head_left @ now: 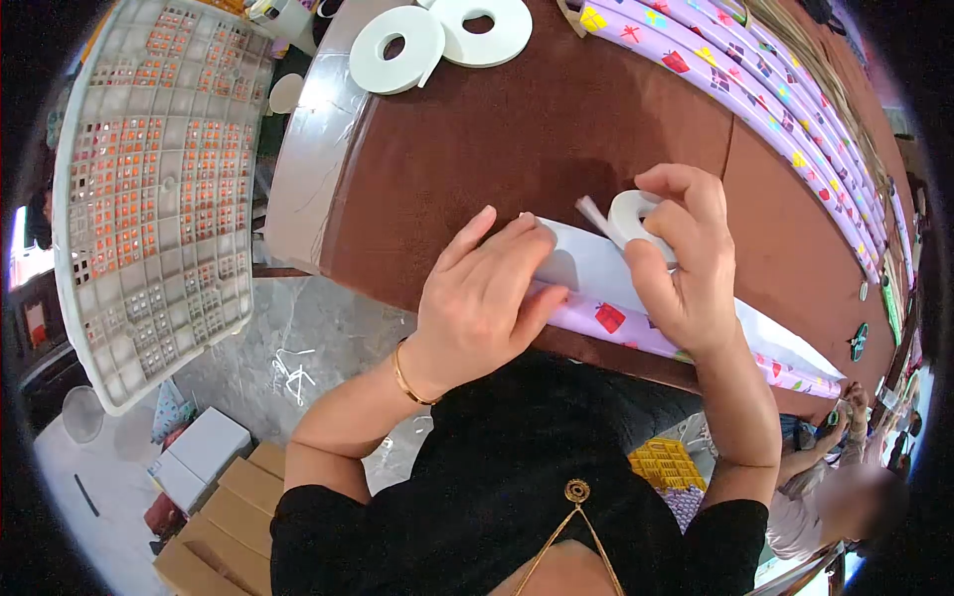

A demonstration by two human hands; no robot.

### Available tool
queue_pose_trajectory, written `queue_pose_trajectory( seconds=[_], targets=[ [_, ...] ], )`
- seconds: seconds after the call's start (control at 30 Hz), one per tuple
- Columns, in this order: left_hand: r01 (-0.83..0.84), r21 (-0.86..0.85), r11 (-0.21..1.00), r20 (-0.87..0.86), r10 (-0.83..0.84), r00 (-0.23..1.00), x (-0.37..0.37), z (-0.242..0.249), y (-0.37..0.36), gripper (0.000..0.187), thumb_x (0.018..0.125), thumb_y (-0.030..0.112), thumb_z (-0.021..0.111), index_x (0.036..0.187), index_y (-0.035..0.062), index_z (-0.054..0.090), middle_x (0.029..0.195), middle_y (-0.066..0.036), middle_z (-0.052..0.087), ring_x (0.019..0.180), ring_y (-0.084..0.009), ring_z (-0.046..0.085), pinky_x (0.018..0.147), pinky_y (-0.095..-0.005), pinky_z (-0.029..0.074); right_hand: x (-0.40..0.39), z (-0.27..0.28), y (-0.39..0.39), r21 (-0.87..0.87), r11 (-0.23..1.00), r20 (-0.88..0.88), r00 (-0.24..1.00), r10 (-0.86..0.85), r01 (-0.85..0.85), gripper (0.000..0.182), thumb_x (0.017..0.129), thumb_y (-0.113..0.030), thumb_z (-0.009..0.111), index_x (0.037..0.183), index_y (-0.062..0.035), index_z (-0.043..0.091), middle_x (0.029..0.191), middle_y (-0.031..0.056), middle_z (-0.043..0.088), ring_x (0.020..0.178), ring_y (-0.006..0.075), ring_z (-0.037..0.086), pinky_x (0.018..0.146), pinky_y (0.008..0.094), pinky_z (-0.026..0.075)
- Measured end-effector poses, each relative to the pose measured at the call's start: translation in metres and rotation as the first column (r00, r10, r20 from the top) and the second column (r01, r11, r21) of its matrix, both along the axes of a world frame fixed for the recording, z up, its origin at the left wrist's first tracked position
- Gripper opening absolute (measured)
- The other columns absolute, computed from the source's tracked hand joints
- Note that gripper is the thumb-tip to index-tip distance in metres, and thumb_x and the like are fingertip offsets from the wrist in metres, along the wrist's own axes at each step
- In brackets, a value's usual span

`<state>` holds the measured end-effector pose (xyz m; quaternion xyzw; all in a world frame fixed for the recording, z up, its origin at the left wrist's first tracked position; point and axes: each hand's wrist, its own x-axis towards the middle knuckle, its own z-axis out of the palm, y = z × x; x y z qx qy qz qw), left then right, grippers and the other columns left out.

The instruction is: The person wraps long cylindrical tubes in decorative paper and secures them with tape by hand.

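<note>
My left hand (pixel 482 298) rests over a sheet of purple patterned paper (pixel 608 318), its thumb on the rolled near edge and its fingers bent over the far side. The paper's white back (pixel 588 268) faces up behind the roll. Above the paper, my right hand (pixel 693 263) grips a small white roll of tape (pixel 623 212) between thumb and fingers. A short loose end of tape (pixel 592 213) sticks out from it to the left. The ends of my left fingers are partly hidden at the paper.
Two large white tape rolls (pixel 397 50) lie on the brown tabletop (pixel 457 149). Several purple patterned tubes (pixel 735 79) line the far right. A white plastic crate (pixel 164 189) stands at left, with cardboard boxes (pixel 234 507) below. Another person (pixel 795 517) sits at lower right.
</note>
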<state>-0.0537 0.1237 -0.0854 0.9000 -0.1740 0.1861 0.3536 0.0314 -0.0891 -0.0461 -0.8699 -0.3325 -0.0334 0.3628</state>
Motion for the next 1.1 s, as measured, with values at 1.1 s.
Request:
queue_pose_trajectory(
  seconds=[1.1],
  targets=[
    [0.069, 0.221, 0.973, 0.071, -0.086, 0.994, -0.001, 0.0, 0.01, 0.053, 0.082, 0.048, 0.069, 0.106, -0.0002, 0.067, 0.113, -0.015, 0.065, 0.104, -0.0277, 0.061, 0.093, -0.0414, 0.048, -0.005, 0.034, 0.074, -0.224, 0.972, -0.014, 0.997, -0.074, 0.069, 0.018, 0.077, -0.015, 0.071, 0.07, -0.0011, 0.062, 0.077, 0.0143, 0.056, 0.076, 0.0325, 0.054, 0.065, 0.0441, 0.041]
  ],
)
